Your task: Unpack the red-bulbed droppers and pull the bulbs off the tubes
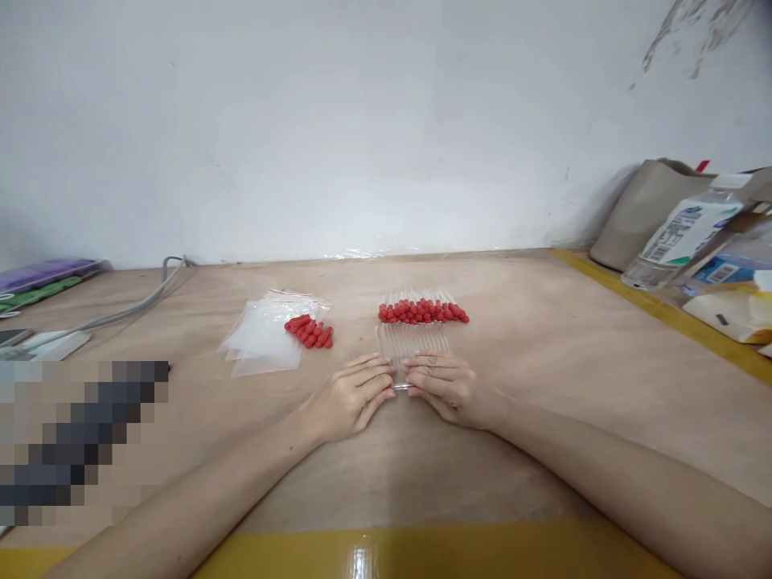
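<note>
My left hand (355, 394) and my right hand (446, 389) face each other near the middle of the table, fingertips almost meeting. Between them a thin clear tube (401, 387) lies crosswise, its ends pinched by my fingers. A trace of red shows at my left fingertips; what it belongs to is mostly hidden. Just beyond my fingers is a row of clear tubes (412, 339) side by side, partly covered by both hands. Behind it lie several droppers with red rubber bulbs (422, 311), their clear stems pointing to the wall. Loose red bulbs (310, 330) are heaped at the left.
Clear zip bags (265, 338) lie stacked beside the loose bulbs. A grey cable (141, 304) runs along the left. At the right stand a water bottle (687, 229) and a beige container (627, 209). Yellow tape (301, 555) marks the table's front edge.
</note>
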`<state>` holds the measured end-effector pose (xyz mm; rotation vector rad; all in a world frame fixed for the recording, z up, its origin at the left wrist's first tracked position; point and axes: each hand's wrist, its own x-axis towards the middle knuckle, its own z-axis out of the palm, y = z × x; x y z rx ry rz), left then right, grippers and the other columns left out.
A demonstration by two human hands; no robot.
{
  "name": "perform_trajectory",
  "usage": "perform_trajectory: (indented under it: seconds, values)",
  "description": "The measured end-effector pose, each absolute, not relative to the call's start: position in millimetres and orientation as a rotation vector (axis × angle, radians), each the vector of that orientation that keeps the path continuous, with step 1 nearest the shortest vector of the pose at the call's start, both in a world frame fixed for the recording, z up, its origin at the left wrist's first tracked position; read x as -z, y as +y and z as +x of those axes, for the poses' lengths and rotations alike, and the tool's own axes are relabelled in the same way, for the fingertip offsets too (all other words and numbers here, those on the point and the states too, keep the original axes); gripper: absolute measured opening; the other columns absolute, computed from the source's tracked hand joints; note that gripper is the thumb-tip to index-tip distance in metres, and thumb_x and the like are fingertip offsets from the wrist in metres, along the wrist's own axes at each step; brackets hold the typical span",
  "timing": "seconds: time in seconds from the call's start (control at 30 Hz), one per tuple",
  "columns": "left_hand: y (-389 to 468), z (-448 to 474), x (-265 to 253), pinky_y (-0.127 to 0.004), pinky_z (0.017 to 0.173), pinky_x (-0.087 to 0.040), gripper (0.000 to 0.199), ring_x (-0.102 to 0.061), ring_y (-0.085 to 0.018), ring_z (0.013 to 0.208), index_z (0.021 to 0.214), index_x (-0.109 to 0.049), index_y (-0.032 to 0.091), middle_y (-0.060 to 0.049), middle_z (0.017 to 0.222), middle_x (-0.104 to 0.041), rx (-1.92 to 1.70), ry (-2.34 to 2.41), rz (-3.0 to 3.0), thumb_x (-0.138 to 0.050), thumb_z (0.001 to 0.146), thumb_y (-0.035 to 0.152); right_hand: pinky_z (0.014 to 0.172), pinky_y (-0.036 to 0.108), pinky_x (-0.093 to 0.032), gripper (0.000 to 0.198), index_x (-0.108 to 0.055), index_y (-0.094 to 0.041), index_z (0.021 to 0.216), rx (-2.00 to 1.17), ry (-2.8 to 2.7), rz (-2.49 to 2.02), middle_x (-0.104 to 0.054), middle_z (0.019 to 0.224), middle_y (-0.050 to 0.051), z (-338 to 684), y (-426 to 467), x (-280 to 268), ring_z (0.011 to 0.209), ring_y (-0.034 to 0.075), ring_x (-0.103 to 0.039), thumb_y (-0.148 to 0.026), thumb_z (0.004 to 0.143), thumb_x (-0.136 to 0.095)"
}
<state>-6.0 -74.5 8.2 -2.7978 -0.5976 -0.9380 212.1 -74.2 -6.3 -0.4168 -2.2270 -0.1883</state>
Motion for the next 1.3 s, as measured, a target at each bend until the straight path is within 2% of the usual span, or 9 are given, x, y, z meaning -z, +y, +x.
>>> perform_trajectory:
  seconds: [0.4, 0.5, 0.63, 0.8, 0.9, 0.97, 1.03, 1.2, 1.3]
  values:
    - [-72.4, -12.1, -12.1, -0.035, 0.092, -0.047, 0.016, -0.061, -0.017, 0.096, 0.094, -0.060, 0.017, -0.006, 0.097, -0.067, 1.016, -0.565, -2.734, -0.048, 0.085, 0.020, 0.093, 0.034, -0.048, 0.024, -0.058, -0.019, 0.104, 0.166, -2.191, -0.428, -0.067, 0.094, 0.005, 225.5, -75.4, 3.7, 0.101, 0.016, -0.058, -0.013, 0.083, -0.050]
    - [-57.6, -39.3, -27.2, -0.032, 0.088, -0.048, 0.018, -0.060, -0.016, 0.093, 0.086, -0.064, 0.018, -0.004, 0.093, -0.066, 1.138, -0.920, -2.539, -0.046, 0.085, 0.022, 0.084, 0.034, -0.051, 0.019, -0.062, -0.021, 0.098, 0.050, -2.034, -0.676, -0.066, 0.088, 0.004, 239.3, -65.5, 4.2, 0.094, 0.018, -0.059, -0.016, 0.083, -0.050]
    - [-27.6, -83.2, -50.2, -0.030, 0.071, -0.048, 0.029, -0.056, -0.019, 0.080, 0.086, -0.067, 0.020, -0.004, 0.076, -0.058, 1.161, -1.695, -2.100, -0.045, 0.082, 0.038, 0.059, 0.028, -0.049, 0.021, -0.064, -0.020, 0.098, -0.036, -1.855, -0.962, -0.057, 0.069, 0.003, 243.9, -52.4, 6.8, 0.063, 0.014, -0.055, -0.026, 0.085, -0.049]
    - [-4.8, -106.1, -52.6, -0.030, 0.068, -0.046, 0.030, -0.056, -0.020, 0.076, 0.087, -0.064, 0.017, -0.004, 0.070, -0.059, 1.023, -2.020, -2.192, -0.041, 0.078, 0.033, 0.061, 0.029, -0.044, 0.029, -0.057, -0.013, 0.109, 0.028, -2.006, -0.914, -0.055, 0.070, 0.004, 218.9, -55.6, -3.9, 0.065, 0.015, -0.051, -0.020, 0.085, -0.041]
    - [-2.3, -102.5, -48.2, -0.029, 0.069, -0.046, 0.031, -0.057, -0.019, 0.073, 0.094, -0.061, 0.016, -0.003, 0.072, -0.060, 1.029, -2.031, -2.228, -0.044, 0.076, 0.033, 0.067, 0.029, -0.041, 0.023, -0.058, -0.013, 0.099, 0.057, -2.044, -0.901, -0.059, 0.073, 0.005, 201.4, -54.9, -11.9, 0.070, 0.015, -0.052, -0.016, 0.082, -0.043]
    - [-1.9, -98.6, -45.5, -0.029, 0.067, -0.047, 0.039, -0.057, -0.017, 0.069, 0.106, -0.055, 0.016, -0.002, 0.075, -0.059, 1.128, -2.004, -2.237, -0.048, 0.074, 0.037, 0.068, 0.029, -0.039, 0.018, -0.059, -0.014, 0.089, 0.111, -2.074, -0.906, -0.061, 0.073, 0.004, 190.9, -50.8, -14.8, 0.070, 0.015, -0.053, -0.015, 0.082, -0.043]
    - [-0.9, -96.3, -42.5, -0.027, 0.063, -0.048, 0.044, -0.056, -0.014, 0.064, 0.109, -0.049, 0.016, -0.001, 0.075, -0.057, 1.260, -1.952, -2.240, -0.053, 0.072, 0.040, 0.069, 0.028, -0.036, 0.017, -0.059, -0.015, 0.082, 0.206, -2.116, -0.924, -0.061, 0.072, 0.005, 181.2, -45.6, -16.0, 0.071, 0.015, -0.053, -0.015, 0.082, -0.043]
    - [2.0, -96.8, -35.8, -0.026, 0.061, -0.045, 0.024, -0.055, -0.014, 0.065, 0.083, -0.055, 0.018, -0.002, 0.076, -0.058, 1.195, -1.801, -2.276, -0.054, 0.074, 0.040, 0.068, 0.028, -0.031, 0.018, -0.059, -0.014, 0.071, 0.434, -2.217, -0.979, -0.060, 0.068, 0.005, 163.6, -35.7, -12.8, 0.067, 0.015, -0.051, -0.013, 0.080, -0.044]
    - [1.3, -96.8, -34.9, -0.027, 0.063, -0.043, 0.022, -0.054, -0.015, 0.066, 0.077, -0.058, 0.018, -0.002, 0.075, -0.059, 1.080, -1.751, -2.280, -0.053, 0.076, 0.039, 0.068, 0.029, -0.029, 0.017, -0.059, -0.014, 0.068, 0.477, -2.230, -1.029, -0.060, 0.066, 0.004, 159.1, -31.9, -8.1, 0.065, 0.015, -0.049, -0.012, 0.078, -0.045]
